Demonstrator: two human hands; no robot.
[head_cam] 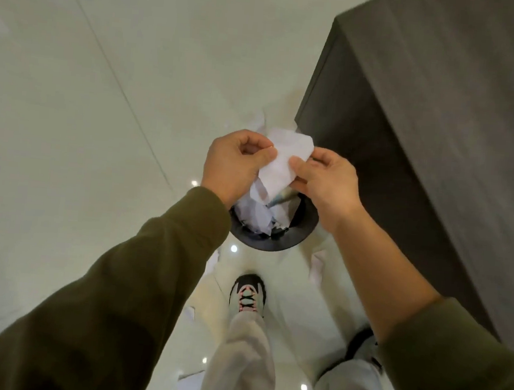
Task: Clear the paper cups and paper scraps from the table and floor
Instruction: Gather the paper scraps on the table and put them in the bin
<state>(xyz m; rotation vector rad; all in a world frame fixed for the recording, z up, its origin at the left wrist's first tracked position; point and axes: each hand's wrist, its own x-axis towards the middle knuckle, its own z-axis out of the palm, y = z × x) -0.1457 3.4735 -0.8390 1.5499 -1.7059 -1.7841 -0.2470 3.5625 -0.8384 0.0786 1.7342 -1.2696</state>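
Observation:
Both hands hold one crumpled white paper scrap (283, 163) directly above a round black bin (272, 241). My left hand (235, 162) pinches its left edge between thumb and fingers. My right hand (325, 182) pinches its right edge. The bin stands on the floor and holds more crumpled white paper (257, 213). Further white scraps lie on the floor: one right of the bin (318, 265), one left of it (212, 262), one near my left leg (191, 312) and one at the bottom (189, 388). No paper cup is visible.
A dark wood-grain table or cabinet (441, 133) rises on the right, its corner close to the bin. The floor is glossy pale tile (70, 116). My shoes (248, 292) and light trousers stand just behind the bin.

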